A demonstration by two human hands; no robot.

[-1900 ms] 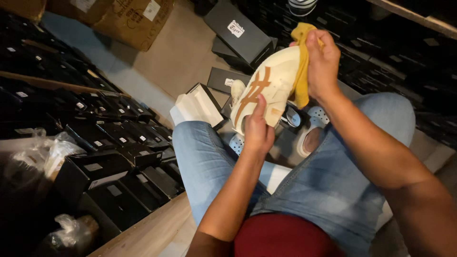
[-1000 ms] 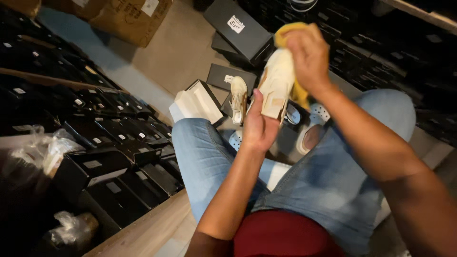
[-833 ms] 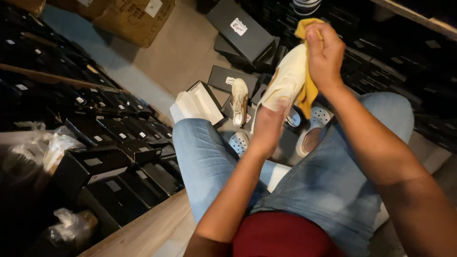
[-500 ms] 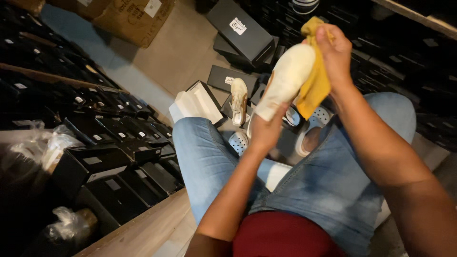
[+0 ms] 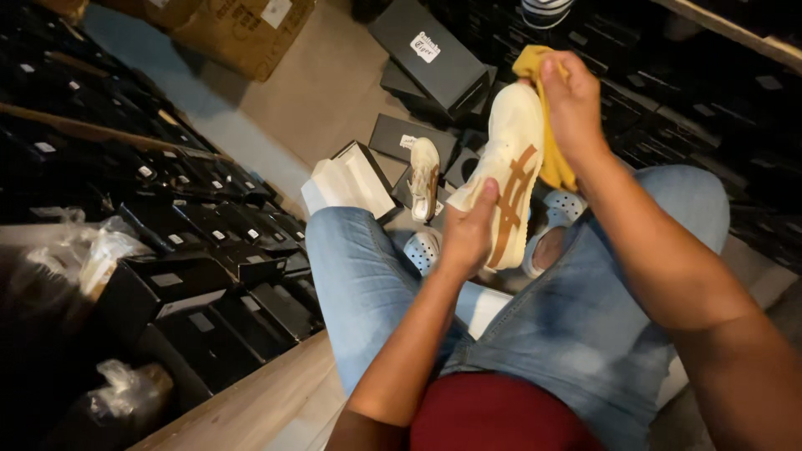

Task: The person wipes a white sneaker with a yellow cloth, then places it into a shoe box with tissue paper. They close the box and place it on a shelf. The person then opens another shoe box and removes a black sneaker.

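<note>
My left hand (image 5: pixel 466 232) grips a cream sneaker (image 5: pixel 506 171) with tan stripes by its lower end, holding it up over my knees. My right hand (image 5: pixel 572 102) presses a yellow cloth (image 5: pixel 547 125) against the far side and top of that sneaker. The matching second sneaker (image 5: pixel 423 176) stands on the floor beyond my left knee. I sit in blue jeans, with light perforated clogs (image 5: pixel 422 248) on my feet.
An open black shoe box with white paper (image 5: pixel 347 180) lies by my left knee. More black boxes (image 5: pixel 428 52) lie ahead, and stacks of black boxes (image 5: pixel 180 250) line the left and right sides. Cardboard cartons (image 5: pixel 244 29) stand at the top. Plastic bags (image 5: pixel 92 259) sit lower left.
The sneaker has been turned in my left hand so its striped side faces me again. My right hand with the cloth has moved along its upper end.
</note>
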